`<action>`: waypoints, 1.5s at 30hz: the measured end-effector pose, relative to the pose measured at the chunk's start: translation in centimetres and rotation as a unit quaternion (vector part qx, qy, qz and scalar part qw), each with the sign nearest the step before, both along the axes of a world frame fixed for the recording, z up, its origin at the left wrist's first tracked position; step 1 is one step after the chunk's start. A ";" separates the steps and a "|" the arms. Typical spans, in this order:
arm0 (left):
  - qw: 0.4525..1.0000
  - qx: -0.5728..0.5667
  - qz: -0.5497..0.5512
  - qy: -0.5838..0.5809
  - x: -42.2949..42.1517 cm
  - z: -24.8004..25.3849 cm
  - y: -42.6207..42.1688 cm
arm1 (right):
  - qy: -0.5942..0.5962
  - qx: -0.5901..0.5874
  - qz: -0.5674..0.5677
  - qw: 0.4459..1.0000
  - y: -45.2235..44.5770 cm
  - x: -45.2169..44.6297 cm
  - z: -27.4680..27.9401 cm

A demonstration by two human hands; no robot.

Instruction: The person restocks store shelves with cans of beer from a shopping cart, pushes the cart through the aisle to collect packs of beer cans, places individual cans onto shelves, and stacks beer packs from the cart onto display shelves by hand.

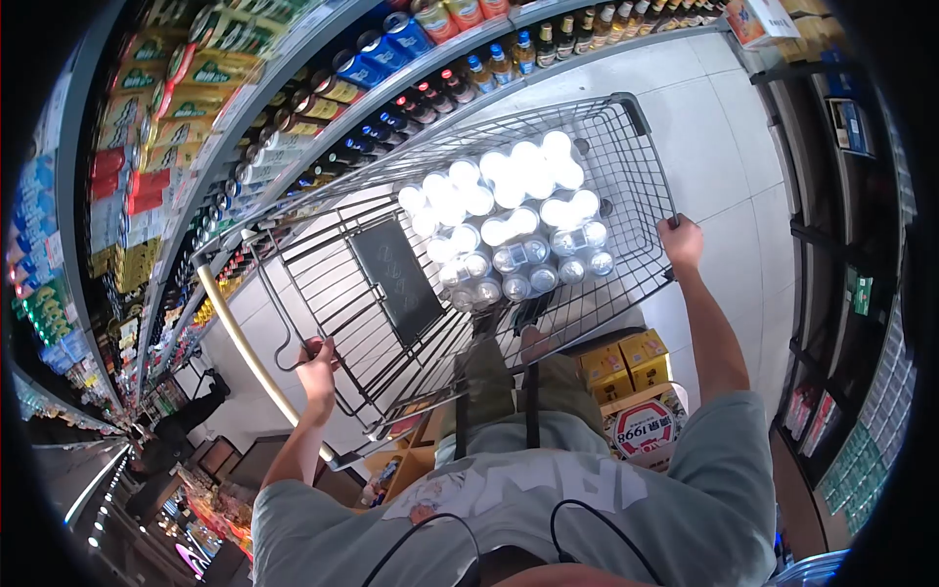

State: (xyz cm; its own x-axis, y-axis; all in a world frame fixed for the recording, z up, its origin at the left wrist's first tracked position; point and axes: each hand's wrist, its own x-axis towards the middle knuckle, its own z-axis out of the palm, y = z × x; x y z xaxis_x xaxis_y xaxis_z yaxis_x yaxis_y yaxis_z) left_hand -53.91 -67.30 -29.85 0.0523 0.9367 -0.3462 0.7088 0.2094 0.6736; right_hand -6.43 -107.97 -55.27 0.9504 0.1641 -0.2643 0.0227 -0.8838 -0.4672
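Note:
In front of me stands a wire shopping cart (636,176), turned sideways to my body. Inside its basket sit several shrink-wrapped packs of cans (509,220), their tops washed out by glare. My right hand (682,243) is closed round the rim at the cart's right end. My left hand (316,375) has its fingers curled on the wire frame near the pale push handle (249,338), beside a small dark red part. A dark panel (396,284) lies in the fold-down seat section between that hand and the packs.
Shelves of canned and bottled drinks (391,49) run along the far side and left. A dark shelf unit (831,264) stands on the right. Yellow boxes (626,364) and a round red-and-white sign (646,428) are close to my right side. Pale floor tiles (719,117) show beyond the cart.

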 end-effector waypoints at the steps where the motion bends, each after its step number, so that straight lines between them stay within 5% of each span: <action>1: 1.000 0.006 0.022 0.015 -0.3 -0.2 1.2 | 0.007 -0.001 0.013 1.000 2.7 0.1 -0.8; 16: 1.000 0.011 0.000 -0.001 8.4 -2.1 -3.2 | -0.013 0.005 0.010 1.000 -2.4 9.7 -2.6; 45: 0.998 0.017 0.060 0.003 38.5 -6.1 -27.4 | 0.004 0.021 0.038 0.999 -23.7 43.5 -5.0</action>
State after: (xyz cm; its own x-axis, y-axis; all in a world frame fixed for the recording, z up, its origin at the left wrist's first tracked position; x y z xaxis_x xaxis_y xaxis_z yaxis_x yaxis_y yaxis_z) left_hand -15.38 -94.73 -35.93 -0.0634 0.9473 -0.3139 0.6841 0.2703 0.6774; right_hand 37.09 -131.69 -60.30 0.9329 0.2460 -0.2630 0.0845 -0.8595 -0.5040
